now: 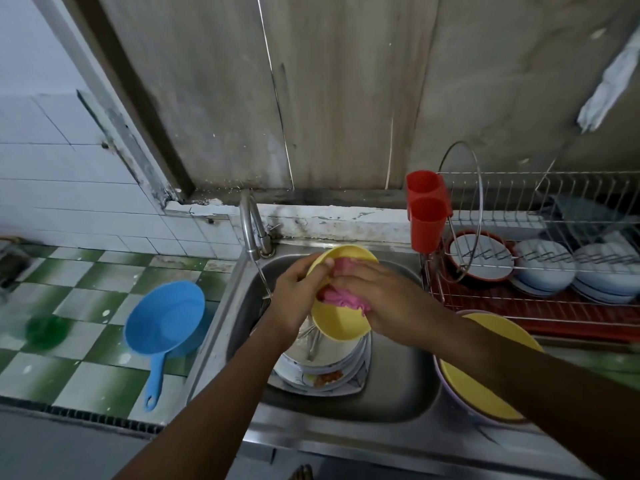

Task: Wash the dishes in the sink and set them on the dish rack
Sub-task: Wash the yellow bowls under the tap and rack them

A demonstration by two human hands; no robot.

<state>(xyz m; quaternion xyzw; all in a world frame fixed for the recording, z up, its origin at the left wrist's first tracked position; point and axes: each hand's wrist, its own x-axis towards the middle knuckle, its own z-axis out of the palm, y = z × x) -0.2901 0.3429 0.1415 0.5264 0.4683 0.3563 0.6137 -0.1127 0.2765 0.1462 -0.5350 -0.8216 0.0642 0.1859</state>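
One steel sink (pixel 398 386) sits beside green-checked tiles (pixel 104 368).

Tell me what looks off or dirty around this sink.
Orange food scraps sit on a lower plate in the stack of plates in the sink. The ledge behind the tap is cracked, peeling and dark with grime. Nothing looks toppled.

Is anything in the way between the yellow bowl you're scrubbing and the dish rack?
Partly. A red cutlery holder hangs on the end of the dish rack nearest the sink, nested bowls sit in front of it, and white plates fill much of its lower shelf. The yellow bowl likely must be lifted over them.
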